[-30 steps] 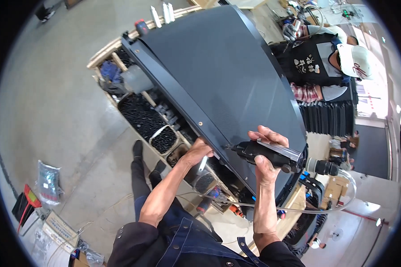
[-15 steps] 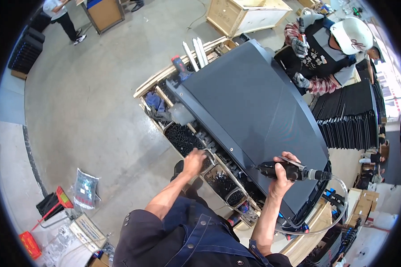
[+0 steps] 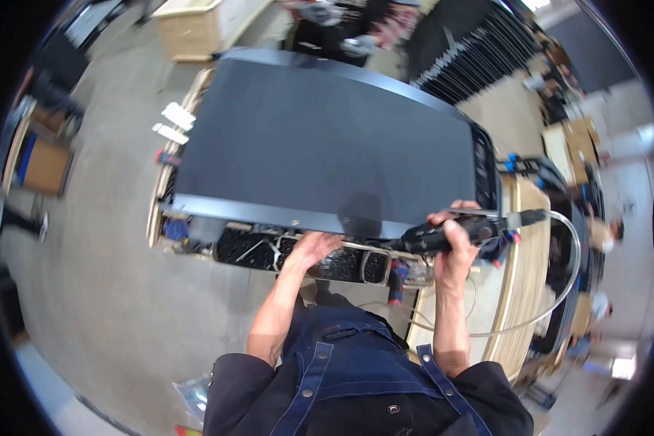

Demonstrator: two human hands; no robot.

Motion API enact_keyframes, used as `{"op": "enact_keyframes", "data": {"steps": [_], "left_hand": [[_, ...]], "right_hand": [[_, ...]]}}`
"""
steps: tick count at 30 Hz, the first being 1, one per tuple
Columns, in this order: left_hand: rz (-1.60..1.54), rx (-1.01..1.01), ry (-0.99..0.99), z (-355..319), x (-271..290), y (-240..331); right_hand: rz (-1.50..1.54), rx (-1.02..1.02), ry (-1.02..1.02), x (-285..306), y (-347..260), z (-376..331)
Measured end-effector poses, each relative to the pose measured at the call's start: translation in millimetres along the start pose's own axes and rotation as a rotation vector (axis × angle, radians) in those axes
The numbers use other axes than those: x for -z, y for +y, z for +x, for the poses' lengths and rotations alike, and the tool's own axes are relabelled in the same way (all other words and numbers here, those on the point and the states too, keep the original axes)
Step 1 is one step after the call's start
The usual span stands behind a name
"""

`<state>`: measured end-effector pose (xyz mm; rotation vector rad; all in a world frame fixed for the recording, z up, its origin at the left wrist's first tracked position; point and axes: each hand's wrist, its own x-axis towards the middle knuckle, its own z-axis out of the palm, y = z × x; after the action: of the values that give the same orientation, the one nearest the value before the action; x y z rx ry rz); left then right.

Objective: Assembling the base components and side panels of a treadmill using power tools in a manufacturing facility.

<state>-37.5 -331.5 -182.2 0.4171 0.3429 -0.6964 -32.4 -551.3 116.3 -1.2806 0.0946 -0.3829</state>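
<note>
1. Since prev frame: view turning, so dark panel [image 3: 327, 145] is now lying nearly square across scene; L hand [image 3: 316, 248] is shifting from bins to panel's near edge; driver [image 3: 427, 238] is moving off panel top to near edge, R side.
2. R hand [image 3: 455, 243] is clamping round driver body, thumb on near side, nose pointing L; contact w/ panel can't be told.
3. L hand is reaching in, fingers close tog. at near edge, L of driver nose; can't tell if gripping anything.
4. Panel is resting over wood-framed bench, grey strips running along near & far edges.
5. Bins [image 3: 243, 248] w/ small black parts are sitting along near side, below edge.
6. Red/blue-handled tool [image 3: 397, 282] is standing nr R end of bins.
7. Clear hose [image 3: 575, 265] is looping from driver's R end, back twd near side.
8. Far side: gloved co-worker [image 3: 334, 29] is standing by panel; black stack [image 3: 479, 58] is sitting far R, wooden crate [image 3: 189, 29] far L.
</note>
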Motion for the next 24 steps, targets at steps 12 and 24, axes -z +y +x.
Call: {"op": "enact_keyframes", "data": {"steps": [12,24], "left_hand": [[-0.142,0.068,0.084,14,27,18],[0.499,0.561,0.656,-58,0,-138]], "right_hand": [[-0.429,-0.183,1.105,286,-69,-183],[-1.043,-0.330,0.626,555,-29,-72]]}}
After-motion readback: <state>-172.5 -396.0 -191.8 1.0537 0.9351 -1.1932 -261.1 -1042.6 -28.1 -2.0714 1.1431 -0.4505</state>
